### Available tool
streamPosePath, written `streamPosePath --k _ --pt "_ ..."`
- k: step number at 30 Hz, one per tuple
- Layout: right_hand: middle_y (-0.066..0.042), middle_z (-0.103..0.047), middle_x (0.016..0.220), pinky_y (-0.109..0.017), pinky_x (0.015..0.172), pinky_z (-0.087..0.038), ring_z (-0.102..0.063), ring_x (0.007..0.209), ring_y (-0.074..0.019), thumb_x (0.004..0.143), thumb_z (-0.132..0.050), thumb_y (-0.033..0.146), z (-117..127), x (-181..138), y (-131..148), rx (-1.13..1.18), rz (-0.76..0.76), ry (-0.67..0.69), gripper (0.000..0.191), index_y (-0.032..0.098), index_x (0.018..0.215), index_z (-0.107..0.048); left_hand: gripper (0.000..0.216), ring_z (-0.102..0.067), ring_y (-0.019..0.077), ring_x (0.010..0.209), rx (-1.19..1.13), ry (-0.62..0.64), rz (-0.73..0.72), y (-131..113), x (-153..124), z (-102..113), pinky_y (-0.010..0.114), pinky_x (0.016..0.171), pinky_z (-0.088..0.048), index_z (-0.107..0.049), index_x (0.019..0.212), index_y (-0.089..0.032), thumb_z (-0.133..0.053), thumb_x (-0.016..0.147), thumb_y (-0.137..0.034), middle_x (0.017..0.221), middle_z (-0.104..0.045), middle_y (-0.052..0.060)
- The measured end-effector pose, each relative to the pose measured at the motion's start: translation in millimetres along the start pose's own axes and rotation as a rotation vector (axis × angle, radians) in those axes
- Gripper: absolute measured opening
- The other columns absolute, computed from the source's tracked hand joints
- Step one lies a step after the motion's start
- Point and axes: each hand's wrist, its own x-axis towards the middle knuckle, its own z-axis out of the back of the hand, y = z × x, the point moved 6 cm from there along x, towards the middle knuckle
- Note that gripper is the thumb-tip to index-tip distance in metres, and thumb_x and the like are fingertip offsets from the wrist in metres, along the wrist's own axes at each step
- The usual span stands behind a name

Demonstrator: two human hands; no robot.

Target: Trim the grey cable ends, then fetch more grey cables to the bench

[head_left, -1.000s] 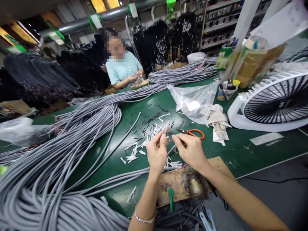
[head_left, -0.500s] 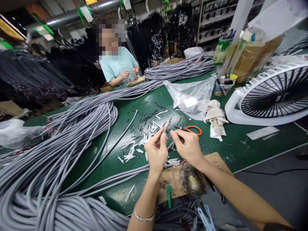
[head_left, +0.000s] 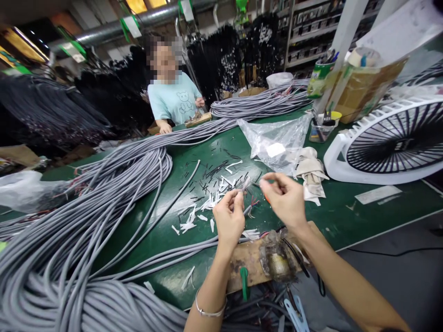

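**Grey cable end (head_left: pixel 248 210) being worked over the green workbench (head_left: pixel 346 216)**
A pale sliver (head_left: pixel 245 185) is being pinched by the left hand (head_left: pixel 227 226); the right hand (head_left: pixel 284 198) is being held apart, fingertips together, though whether anything is being gripped is unclear.

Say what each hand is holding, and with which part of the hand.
The left hand pinches a small whitish wisp between its fingertips. The right hand is curled, apart from it; whether it holds anything cannot be told.

Grey sheathed cable (head_left: pixel 247 211), its stripped end splayed; thin red wires (head_left: pixel 254 202) showing
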Motion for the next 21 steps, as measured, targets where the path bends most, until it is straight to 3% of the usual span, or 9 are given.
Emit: streamPosePath --k 2,4,8,11,14,16,18,21 --pt "0.008 -0.026 0.046 -0.02 0.044 -0.023 -0.025 0.043 -0.0056 0.07 -0.06 0.028 -14 -1 -1 -0.119 -0.004 0.18 0.017 0.015 0.08 -0.066 0.028 -0.039 0.0059 0.045 0.011 0.006 -0.015 -1 0 1 0.017 0.043 -0.03 -0.061 0.081 -0.013 -0.049 0.082 -0.038 0.053 -0.045 -0.003" --pt "0.008 -0.024 0.045 -0.02 0.044 -0.023 -0.024 0.044 -0.0054 0.07 -0.058 0.026 -23 -4 0 -0.136 0.011 0.272 0.019 0.015 0.082 -0.069 0.027 -0.04 0.0064 0.045 0.033 0.01 -0.041 -4 -2 2 0.017 0.043 -0.031 -0.06 0.082 -0.013 -0.049 0.082 -0.038 0.053 -0.045 -0.003" --pt "0.007 -0.025 0.046 -0.02 0.045 -0.023 -0.024 0.045 -0.0055 0.072 -0.057 0.028 -22 -4 -2 -0.082 0.009 0.251 0.02 0.013 0.078 -0.068 0.023 -0.051 0.009 0.051 0.128 0.02 -0.154 -12 -5 0 0.018 0.049 -0.038 -0.059 0.089 -0.015 -0.049 0.083 -0.034 0.058 -0.054 -0.001" --pt "0.006 -0.027 0.048 -0.021 0.045 -0.022 -0.024 0.047 -0.0056 0.073 -0.056 0.03 -20 -2 -5 -0.057 0.007 0.243 0.022 0.012 0.063 -0.062 0.021 -0.053 0.0096 0.051 0.29 0.003 -0.247 -18 -9 -2 0.019 0.05 -0.038 -0.057 0.096 -0.015 -0.048 0.084 -0.03 0.061 -0.059 0.0" --pt "0.005 -0.028 0.049 -0.021 0.045 -0.021 -0.025 0.048 -0.0056 0.076 -0.052 0.03 -19 -2 -3 -0.048 0.031 0.24 0.029 0.013 0.052 -0.051 0.019 -0.055 0.0116 0.061 0.432 -0.07 -0.378 -26 -13 -3 0.021 0.058 -0.04 -0.059 0.094 -0.015 -0.049 0.084 -0.028 0.074 -0.062 0.004" --pt "0.005 -0.029 0.049 -0.021 0.045 -0.021 -0.025 0.048 -0.0057 0.077 -0.051 0.028 -19 -3 -1 -0.044 0.054 0.242 0.027 0.013 0.055 -0.052 0.017 -0.055 0.0135 0.07 0.458 -0.131 -0.438 -30 -16 -1 0.023 0.065 -0.04 -0.06 0.09 -0.015 -0.048 0.084 -0.026 0.081 -0.062 0.006" --pt "0.005 -0.031 0.049 -0.021 0.044 -0.022 -0.026 0.047 -0.0057 0.077 -0.051 0.028 -21 -3 0 -0.011 0.054 0.26 0.023 0.013 0.06 -0.055 0.018 -0.054 0.0134 0.072 0.437 -0.141 -0.432 -31 -16 0 0.023 0.066 -0.039 -0.06 0.087 -0.015 -0.045 0.086 -0.026 0.08 -0.061 0.005" --pt "0.004 -0.038 0.05 -0.02 0.044 -0.026 -0.031 0.047 -0.0061 0.074 -0.054 0.029 -25 -2 -6 0.084 -0.014 0.295 0.02 0.013 0.063 -0.059 0.023 -0.047 0.0103 0.058 0.331 -0.03 -0.33 -26 -14 -1 0.021 0.057 -0.034 -0.059 0.083 -0.015 -0.042 0.088 -0.029 0.067 -0.056 0.001"
